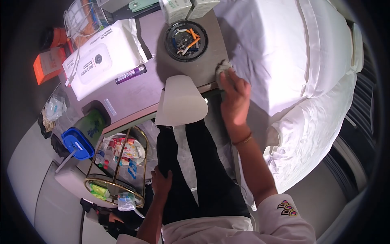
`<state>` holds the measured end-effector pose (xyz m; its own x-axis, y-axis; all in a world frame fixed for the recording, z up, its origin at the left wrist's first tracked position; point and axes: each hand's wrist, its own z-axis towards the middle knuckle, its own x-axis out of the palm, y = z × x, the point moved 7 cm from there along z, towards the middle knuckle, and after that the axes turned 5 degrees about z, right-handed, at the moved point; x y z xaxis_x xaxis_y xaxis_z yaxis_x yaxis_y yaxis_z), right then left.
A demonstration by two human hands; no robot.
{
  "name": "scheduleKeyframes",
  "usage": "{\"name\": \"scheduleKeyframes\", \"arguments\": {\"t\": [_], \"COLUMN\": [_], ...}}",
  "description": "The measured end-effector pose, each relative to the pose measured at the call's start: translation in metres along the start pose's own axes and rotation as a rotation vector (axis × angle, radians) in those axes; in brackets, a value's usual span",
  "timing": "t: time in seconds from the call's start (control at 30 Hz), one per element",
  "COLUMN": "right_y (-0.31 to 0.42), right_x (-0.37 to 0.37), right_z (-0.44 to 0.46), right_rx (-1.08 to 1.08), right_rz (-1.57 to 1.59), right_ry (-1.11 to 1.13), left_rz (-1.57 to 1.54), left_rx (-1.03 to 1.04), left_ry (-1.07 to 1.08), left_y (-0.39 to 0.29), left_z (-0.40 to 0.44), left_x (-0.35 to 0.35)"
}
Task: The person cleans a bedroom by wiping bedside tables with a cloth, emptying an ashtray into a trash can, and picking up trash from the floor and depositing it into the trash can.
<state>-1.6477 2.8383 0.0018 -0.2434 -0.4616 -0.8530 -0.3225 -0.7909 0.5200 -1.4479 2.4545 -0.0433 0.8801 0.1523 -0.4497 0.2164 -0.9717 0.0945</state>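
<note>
In the head view, from my distant place, I see the right hand [235, 95] with its fingers closed on a crumpled cloth [223, 71], at the right edge of the desk [148, 89]. The ashtray [178, 58] stands near, farther and to the left. The left hand [161, 181] rests on the left leg [167, 148], fingers loosely bent; I cannot tell if it holds something.

The right arm extends forward, elbow slightly bent, with the right forearm [255, 168] angled inward. The right hand [235, 95] is in a grasp, fingers bent and pointing forward. The left hand [161, 181] rests against the left leg [172, 162], fingers curved.
</note>
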Motion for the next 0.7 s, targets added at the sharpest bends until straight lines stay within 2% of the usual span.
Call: {"name": "scheduleKeyframes", "arguments": {"t": [0.07,0.1,0.17,0.3,0.47,0.7], "right_y": [0.018,0.017,0.044,0.035,0.013,0.004], "right_x": [0.013,0.013,0.029,0.019,0.012,0.019], "right_z": [-0.009,-0.008,-0.023,-0.014,0.020,0.098], "right_rx": [-0.071,0.000,-0.062,-0.127,-0.092,-0.219], "right_rz": [-0.143,-0.101,-0.044,-0.117,-0.167,-0.083], "right_ry": [-0.001,0.028,0.044,0.062,-0.002,-0.085], "left_rz": [0.002,-0.003,-0.005,0.015,0.010,0.017], "left_rx": [-0.005,-0.014,-0.004,0.000,-0.027,-0.046], "left_ry": [0.013,0.023,0.022,0.030,0.057,0.049], "left_y": [-0.001,-0.001,0.003,0.005,0.001,0.000], "left_z": [0.000,0.001,0.001,0.003,0.003,-0.001], "left_x": [-0.001,-0.001,-0.002,0.000,-0.001,0.000]}}
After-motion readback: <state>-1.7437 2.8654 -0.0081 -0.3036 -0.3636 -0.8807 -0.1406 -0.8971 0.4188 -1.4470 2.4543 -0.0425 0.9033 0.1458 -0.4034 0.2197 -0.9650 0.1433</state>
